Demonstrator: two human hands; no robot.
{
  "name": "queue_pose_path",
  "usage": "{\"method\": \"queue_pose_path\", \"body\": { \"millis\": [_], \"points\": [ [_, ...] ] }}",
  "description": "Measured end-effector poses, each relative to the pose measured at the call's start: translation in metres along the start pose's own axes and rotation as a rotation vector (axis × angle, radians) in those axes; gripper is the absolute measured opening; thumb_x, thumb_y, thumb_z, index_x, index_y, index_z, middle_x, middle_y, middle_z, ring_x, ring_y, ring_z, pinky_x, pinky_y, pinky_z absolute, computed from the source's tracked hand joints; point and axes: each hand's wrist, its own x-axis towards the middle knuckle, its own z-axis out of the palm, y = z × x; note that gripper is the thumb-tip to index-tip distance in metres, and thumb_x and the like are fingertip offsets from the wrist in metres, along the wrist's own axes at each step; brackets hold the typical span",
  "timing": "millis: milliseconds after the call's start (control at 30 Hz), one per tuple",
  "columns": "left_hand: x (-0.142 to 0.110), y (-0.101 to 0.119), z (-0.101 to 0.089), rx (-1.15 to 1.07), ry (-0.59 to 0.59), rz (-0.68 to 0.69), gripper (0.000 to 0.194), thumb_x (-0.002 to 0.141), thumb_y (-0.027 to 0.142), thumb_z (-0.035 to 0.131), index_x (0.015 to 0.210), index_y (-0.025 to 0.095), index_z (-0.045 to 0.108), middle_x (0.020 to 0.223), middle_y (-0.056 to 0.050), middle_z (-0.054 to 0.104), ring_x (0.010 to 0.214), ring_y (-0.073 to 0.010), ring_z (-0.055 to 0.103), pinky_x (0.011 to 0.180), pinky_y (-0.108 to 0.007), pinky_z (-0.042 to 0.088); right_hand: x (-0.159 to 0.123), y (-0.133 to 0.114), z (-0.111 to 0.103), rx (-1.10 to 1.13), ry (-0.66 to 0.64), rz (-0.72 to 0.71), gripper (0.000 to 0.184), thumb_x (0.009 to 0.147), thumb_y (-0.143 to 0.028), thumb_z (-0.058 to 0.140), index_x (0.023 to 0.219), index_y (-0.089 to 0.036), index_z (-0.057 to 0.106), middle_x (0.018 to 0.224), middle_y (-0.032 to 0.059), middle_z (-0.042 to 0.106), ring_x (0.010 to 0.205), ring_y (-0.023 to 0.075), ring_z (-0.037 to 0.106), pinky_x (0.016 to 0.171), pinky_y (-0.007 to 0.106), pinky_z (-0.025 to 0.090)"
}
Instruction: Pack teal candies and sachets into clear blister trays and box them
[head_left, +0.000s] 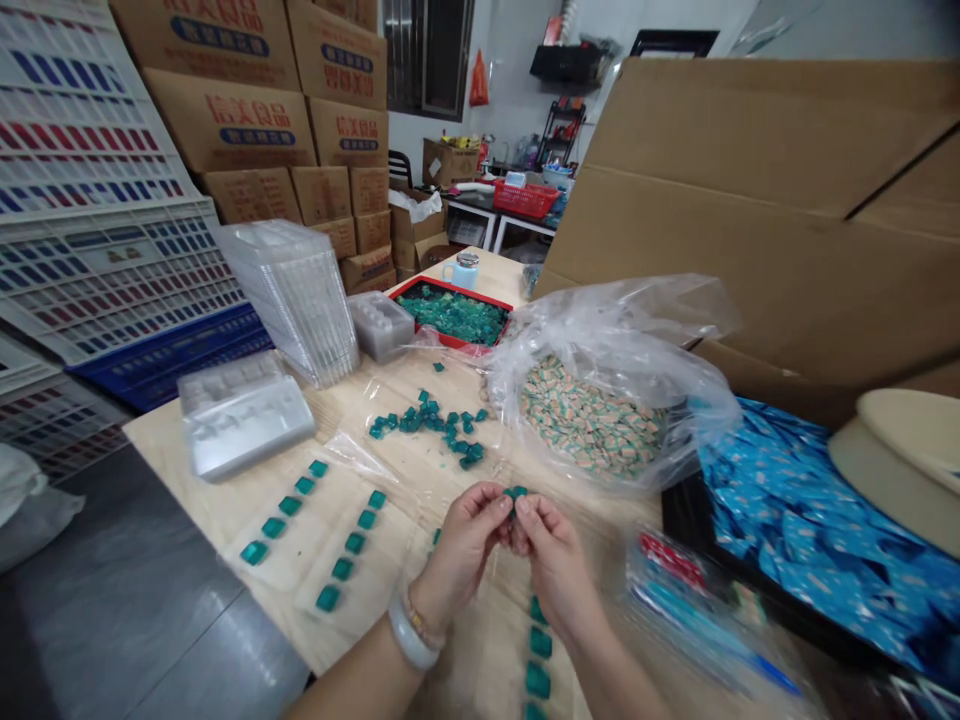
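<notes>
My left hand (469,535) and my right hand (551,550) meet over the table, fingertips pinched together on a small dark-green square piece (515,492). Both hands hold it; its lower part is hidden by the fingers. Below my right wrist runs a row of similar green squares (538,680), partly covered by the arm. To the left, more green squares (354,543) lie in spaced rows on what looks like clear film. Just beyond my hands is a loose heap of green pieces (427,415).
A red-rimmed tray (489,345) of green pieces stands at the back. Right of the heap sits a clear plastic bag (600,335) of small patterned pieces. Clear plastic trays (251,425) stand left, blue wrappers (787,500) right. Pens (697,620) lie near my right arm.
</notes>
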Motion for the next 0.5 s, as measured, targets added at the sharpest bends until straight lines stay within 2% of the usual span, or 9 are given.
{"method": "queue_pose_path", "body": {
  "millis": [100,200,300,367,433,500],
  "points": [
    [-0.007,-0.004,-0.002,0.236,0.005,0.073,0.025,0.068,0.036,0.059,0.079,0.016,0.049,0.053,0.004,0.049,0.048,-0.0090,0.046,0.050,-0.022,0.034,-0.007,0.006,0.001,0.015,0.069,0.044,0.034,0.070,-0.047,0.055,0.057,-0.018,0.042,0.044,-0.0069,0.035,0.041,0.0064,0.032,0.043,0.020,0.029],
    [-0.013,-0.001,-0.007,0.600,0.056,0.195,0.019,0.068,0.034,0.058,0.066,0.016,0.051,0.056,0.003,0.048,0.053,-0.0094,0.045,0.053,-0.022,0.034,-0.013,0.012,-0.002,-0.033,0.067,0.145,0.036,0.069,-0.050,0.052,0.056,-0.018,0.044,0.043,-0.0067,0.035,0.038,0.0067,0.031,0.038,0.020,0.026],
    [-0.016,0.002,-0.010,0.867,0.100,0.304,0.022,0.071,0.033,0.056,0.057,0.016,0.051,0.058,0.002,0.049,0.057,-0.0098,0.044,0.056,-0.022,0.033,-0.020,0.015,-0.008,-0.174,0.088,0.068,0.029,0.070,-0.045,0.053,0.062,-0.018,0.050,0.048,-0.0048,0.044,0.042,0.0082,0.039,0.041,0.020,0.034],
    [-0.015,0.000,-0.011,0.860,0.121,0.263,0.023,0.073,0.034,0.053,0.059,0.015,0.051,0.057,0.002,0.049,0.056,-0.0096,0.044,0.054,-0.022,0.033,-0.025,0.015,-0.012,-0.256,0.057,-0.034,0.022,0.072,-0.039,0.053,0.079,-0.019,0.057,0.064,-0.0016,0.055,0.055,0.0103,0.050,0.052,0.022,0.043],
    [-0.013,-0.004,-0.010,0.710,0.130,0.143,0.024,0.073,0.036,0.051,0.063,0.015,0.052,0.055,0.002,0.048,0.052,-0.0088,0.043,0.051,-0.021,0.033,-0.028,0.013,-0.016,-0.301,-0.019,-0.089,0.026,0.075,-0.035,0.051,0.097,-0.021,0.057,0.080,0.0014,0.060,0.070,0.0128,0.055,0.065,0.026,0.046],
    [-0.009,-0.008,-0.007,0.523,0.089,0.028,0.024,0.072,0.038,0.053,0.067,0.014,0.052,0.054,0.003,0.048,0.049,-0.0080,0.042,0.049,-0.021,0.033,-0.030,0.011,-0.022,-0.355,-0.033,-0.127,0.027,0.077,-0.032,0.051,0.101,-0.022,0.057,0.087,0.0029,0.062,0.077,0.0145,0.057,0.072,0.028,0.046]
  ]
}}
